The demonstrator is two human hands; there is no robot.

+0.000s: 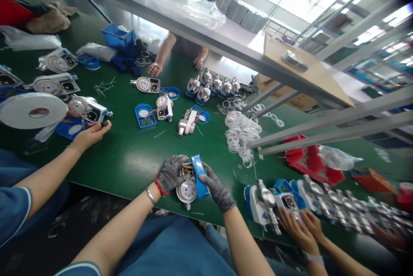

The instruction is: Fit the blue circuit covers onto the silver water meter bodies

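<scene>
My left hand (171, 173), in a grey knit glove with a red band at the wrist, grips the left side of a round metal water meter (187, 189) with a white dial, held over the near edge of the green table (129, 155). My right hand (214, 185), also gloved, holds a blue plastic cover (199, 176) upright against the meter's right side. Coloured wires show between the meter body and the cover.
A co-worker's hand (88, 134) at left touches a meter beside a white tape roll (32, 110). Another person's hands (298, 226) at right rest on a row of meters. Across the table, a third person's hands (155, 68). White rings (240, 131), blue covers and loose meters lie mid-table.
</scene>
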